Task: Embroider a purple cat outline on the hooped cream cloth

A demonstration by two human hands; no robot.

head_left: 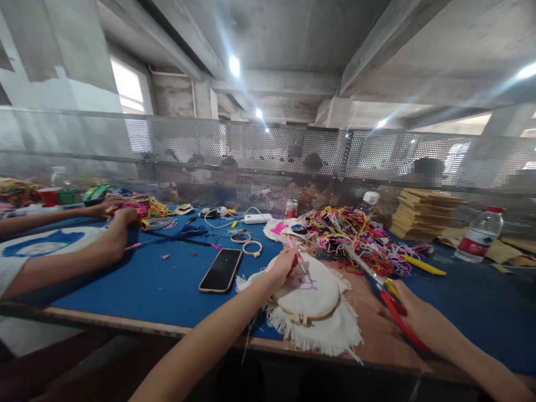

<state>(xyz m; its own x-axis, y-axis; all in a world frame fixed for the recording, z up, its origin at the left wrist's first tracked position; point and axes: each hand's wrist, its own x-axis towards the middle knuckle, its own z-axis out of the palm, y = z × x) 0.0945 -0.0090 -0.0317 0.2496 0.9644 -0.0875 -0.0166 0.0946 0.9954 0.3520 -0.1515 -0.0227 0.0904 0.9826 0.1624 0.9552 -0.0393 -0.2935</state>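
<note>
A round wooden hoop (310, 296) is lying on the worktop (159, 285), right in front of the person. It is squeezing a white cloth (330, 332) flat and tight. The cloth is soft, with a fuzzy fringe all around.

The left hand (283, 263) is resting on the hoop's far edge. Its fingers are pinching together on a thin pink tool (293, 252), and the tip is poking down near some purple stitching (309, 281).

The right hand (412, 312) is lying to the right of the hoop. Its fingers are wrapping around red-handled scissors (387, 296), keeping them close and pointing away.

Behind the hoop a big messy heap of bright threads (355, 234) is sitting. A shiny black phone (220, 270) is lying flat to the left. Another person's arms (71, 251) are reaching across the far left side.
</note>
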